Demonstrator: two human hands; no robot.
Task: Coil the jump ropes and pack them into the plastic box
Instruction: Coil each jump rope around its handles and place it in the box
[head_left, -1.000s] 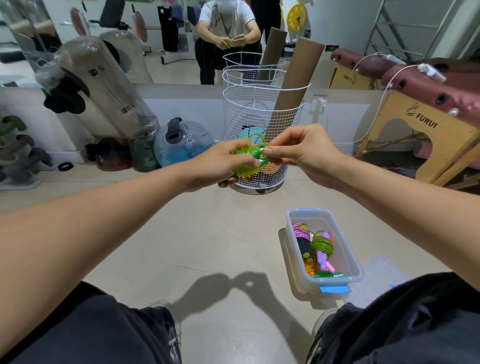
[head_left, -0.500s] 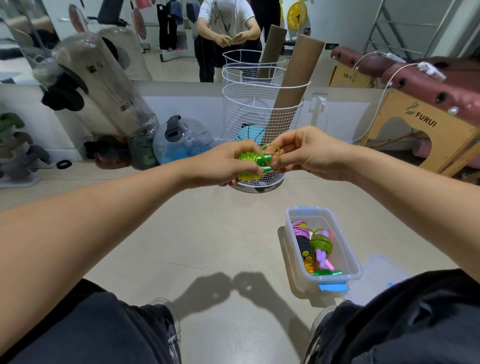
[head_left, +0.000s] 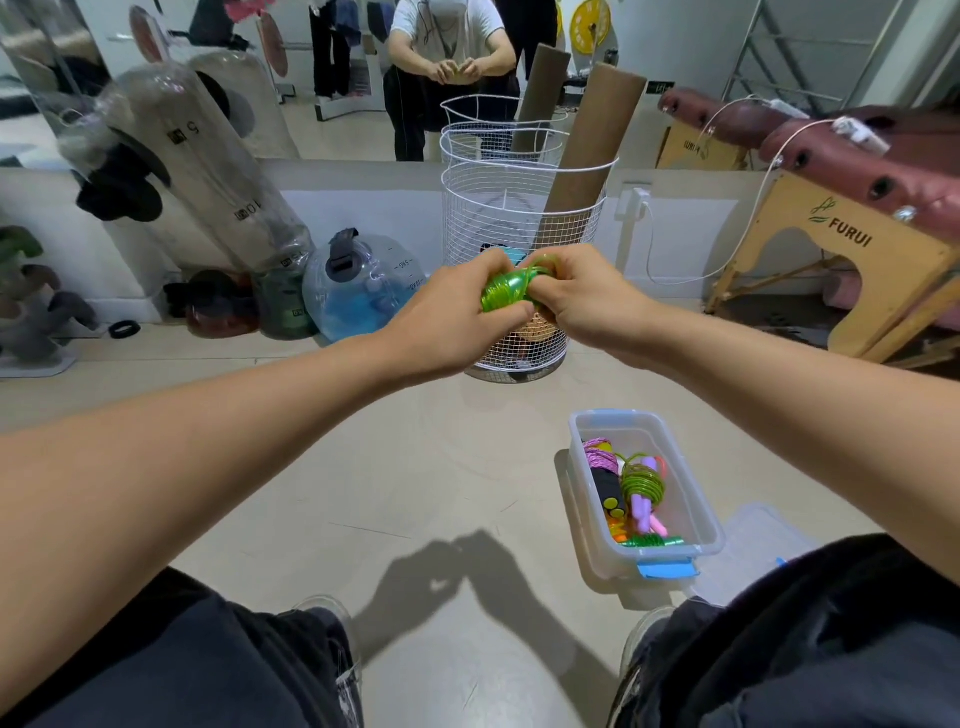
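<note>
Green rope (head_left: 506, 291): frame centre, bundled tight — coiling looks nearly finished, not yet packed.
Left hand (head_left: 457, 317): grips the bundle.
Right hand (head_left: 582, 301): pinches the last loop.
Plastic box (head_left: 696, 519): lower right, open — several coiled ropes inside.

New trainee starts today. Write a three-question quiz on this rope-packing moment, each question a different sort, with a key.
1. True or false: the plastic box is empty.
2. Which hand touches the green rope? A) left hand only B) right hand only C) both
3. Fill in: behind the hands stands a white wire ____.

Key: 1 false, coiled ropes lie inside; 2 C; 3 basket.
</note>
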